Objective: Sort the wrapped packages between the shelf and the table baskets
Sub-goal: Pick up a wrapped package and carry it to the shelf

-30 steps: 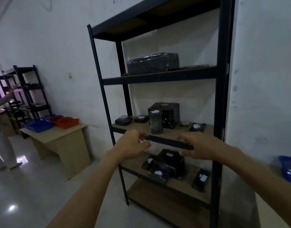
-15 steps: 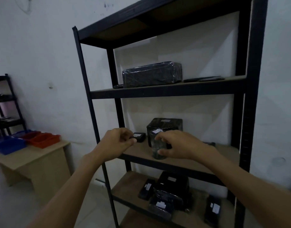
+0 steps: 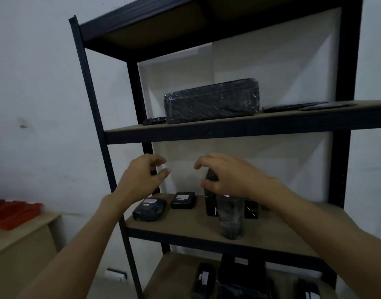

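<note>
Packages (image 3: pixel 149 209) on middle shelf (image 3: pixel 185 228)

Shelf: tall black metal shelf (image 3: pixel 249 128) with brown wooden boards.
Upper board: long black box in shiny wrap (image 3: pixel 211 104), flat black packs (image 3: pixel 303 105) just beside it.
Middle board: two small black packs with white labels (image 3: pixel 149 209), an upright dark wrapped roll (image 3: pixel 231 216).
Bench: light wooden bench (image 3: pixel 19 244) carrying a red plastic basket (image 3: pixel 15 212).

Dim, bluish indoor light, soft blur throughout, wide-angle bending at the edges, murky lower corners.
</note>
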### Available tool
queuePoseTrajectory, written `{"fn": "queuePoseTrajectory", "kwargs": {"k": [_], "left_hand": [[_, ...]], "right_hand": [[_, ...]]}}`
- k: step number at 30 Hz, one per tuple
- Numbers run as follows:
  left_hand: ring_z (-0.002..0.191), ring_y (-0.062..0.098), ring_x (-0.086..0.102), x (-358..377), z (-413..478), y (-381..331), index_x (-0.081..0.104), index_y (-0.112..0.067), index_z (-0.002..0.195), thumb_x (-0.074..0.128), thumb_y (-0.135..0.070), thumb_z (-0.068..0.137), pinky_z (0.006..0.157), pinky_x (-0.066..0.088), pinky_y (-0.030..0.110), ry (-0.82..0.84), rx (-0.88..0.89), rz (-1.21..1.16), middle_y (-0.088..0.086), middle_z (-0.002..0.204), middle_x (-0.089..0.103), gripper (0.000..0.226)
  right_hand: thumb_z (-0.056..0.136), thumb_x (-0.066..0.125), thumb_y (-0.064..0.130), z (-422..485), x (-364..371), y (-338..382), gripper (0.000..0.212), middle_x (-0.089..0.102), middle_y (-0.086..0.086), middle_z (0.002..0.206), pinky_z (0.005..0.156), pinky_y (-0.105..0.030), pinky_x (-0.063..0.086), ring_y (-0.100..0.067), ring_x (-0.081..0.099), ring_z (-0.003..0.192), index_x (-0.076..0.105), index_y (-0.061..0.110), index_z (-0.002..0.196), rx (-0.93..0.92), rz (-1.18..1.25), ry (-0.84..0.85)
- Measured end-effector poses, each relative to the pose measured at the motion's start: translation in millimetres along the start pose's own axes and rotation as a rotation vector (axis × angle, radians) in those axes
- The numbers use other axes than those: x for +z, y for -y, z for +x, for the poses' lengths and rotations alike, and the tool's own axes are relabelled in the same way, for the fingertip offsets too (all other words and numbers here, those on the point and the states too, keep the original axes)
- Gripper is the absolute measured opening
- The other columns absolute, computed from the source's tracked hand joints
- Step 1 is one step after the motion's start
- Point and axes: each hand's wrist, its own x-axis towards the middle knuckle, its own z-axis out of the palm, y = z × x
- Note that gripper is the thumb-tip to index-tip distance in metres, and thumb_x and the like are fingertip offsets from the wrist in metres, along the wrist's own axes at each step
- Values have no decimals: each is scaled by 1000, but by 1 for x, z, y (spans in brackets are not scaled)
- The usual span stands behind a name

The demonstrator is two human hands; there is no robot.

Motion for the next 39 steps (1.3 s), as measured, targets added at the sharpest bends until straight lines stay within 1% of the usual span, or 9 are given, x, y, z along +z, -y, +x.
{"fn": "queuePoseTrajectory", "kwargs": {"k": [9,16,18,22,26,28,31,36,39], "left_hand": [[116,20,50,-8,85,101,55,-16,128,70,-34,85,99,42,35,-115,30,78,5,126,56,49],[119,23,50,2,137,157,52,-19,130,61,-60,82,100,42,52,-192,91,181,6,128,57,64],[110,22,54,2,156,176,54,-20,127,49,-75,76,95,45,49,-189,123,205,4,121,59,75],[104,19,52,-3,200,205,59,-20,115,38,-83,70,91,38,41,-216,207,215,0,113,58,80],[95,16,58,1,226,231,64,-20,111,24,-95,64,84,45,38,-124,280,191,-3,107,65,97],[79,16,62,6,231,237,68,-20,101,17,-97,62,70,49,34,-168,317,180,-3,91,70,101],[70,15,63,16,233,244,72,-19,93,19,-96,66,62,48,30,-293,363,150,-3,78,71,97],[62,17,59,26,239,255,69,-17,82,23,-93,70,57,45,29,-396,413,150,-1,70,66,89],[63,17,58,32,241,258,65,-17,76,28,-91,73,57,37,27,-456,431,152,-1,69,65,83]], "right_hand": [[92,55,41,123,5,8,42,47,7,128,85,-27,39,-11,47,115,46,28,130,-89,-66,-121],[90,57,41,208,23,12,39,50,6,121,82,-27,41,-11,50,107,49,28,125,-104,-59,-193],[89,57,42,232,28,14,37,51,6,119,84,-30,45,-12,50,107,50,29,123,-78,-99,-192],[87,58,45,281,34,11,40,52,5,121,90,-37,47,-13,51,109,50,28,122,14,-108,-226],[87,59,44,333,48,5,43,51,3,124,90,-37,46,-16,52,110,47,28,125,118,-194,-175],[87,60,44,358,54,0,46,50,1,126,86,-34,44,-18,52,110,46,27,127,173,-216,-147],[86,62,43,396,61,-10,53,50,-3,129,83,-34,42,-21,51,111,43,23,131,267,-254,-41],[84,65,43,444,67,-34,72,42,-8,143,97,-38,41,-27,46,124,31,21,143,471,-233,117],[88,57,53,460,77,-43,78,27,-3,155,111,-43,31,-27,34,138,20,22,150,549,-267,291]]}}
